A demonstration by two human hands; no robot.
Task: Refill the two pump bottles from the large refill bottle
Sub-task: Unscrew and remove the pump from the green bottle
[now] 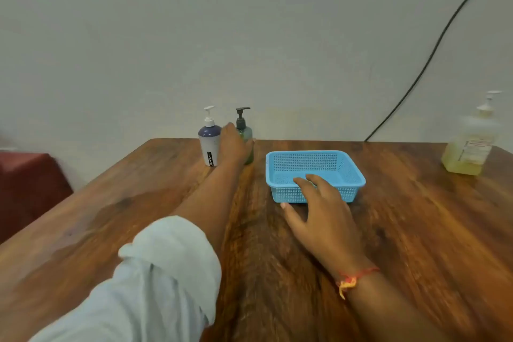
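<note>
Two pump bottles stand at the table's far edge: a white one with a dark blue shoulder [210,144] and, right of it, a dark green one [244,126]. My left hand [233,146] reaches between them and wraps round the green bottle's body, hiding its lower part. The large refill bottle [469,147], clear with yellow liquid and a white pump, stands at the far right. My right hand [322,211] hovers with fingers spread at the near rim of a blue basket; contact is unclear.
The blue mesh basket [352,166] sits empty right of centre on the wooden table [416,230]. A black cable [433,55] runs down the wall behind. A dark red seat [27,186] stands left of the table.
</note>
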